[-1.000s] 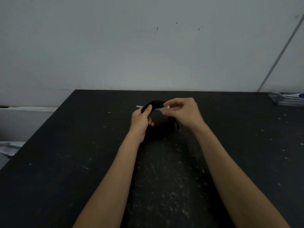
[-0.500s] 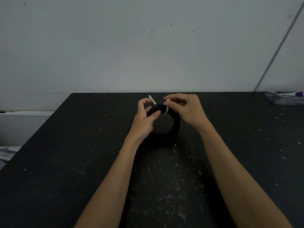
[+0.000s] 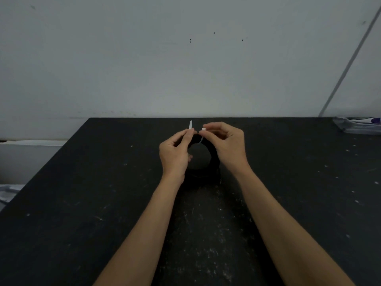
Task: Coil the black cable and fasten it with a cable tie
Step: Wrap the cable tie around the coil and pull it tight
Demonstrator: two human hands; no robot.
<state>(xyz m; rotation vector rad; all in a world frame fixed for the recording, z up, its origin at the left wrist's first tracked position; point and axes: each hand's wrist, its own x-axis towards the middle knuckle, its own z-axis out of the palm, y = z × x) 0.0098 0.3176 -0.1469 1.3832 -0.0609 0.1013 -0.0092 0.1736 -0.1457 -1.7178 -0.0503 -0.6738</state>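
Observation:
The black cable [image 3: 213, 154] stands as an upright coil on the dark table [image 3: 82, 193], between my two hands. A thin white cable tie [image 3: 190, 125] loops over the top of the coil. My left hand [image 3: 175, 153] pinches the tie's tail, which points straight up above the fingers. My right hand [image 3: 226, 145] pinches the tie's small head end at the top of the coil. The left side of the coil is hidden behind my left hand.
A plain grey wall rises right behind the table's far edge. A clear plastic bag with a purple-tipped item [image 3: 358, 124] lies at the table's far right corner. White paper or cloth [image 3: 8, 190] sits below the table's left edge.
The tie lay flat across the coil's top; its two ends have since been raised and brought together above the coil. The tail now points straight up in my left fingers.

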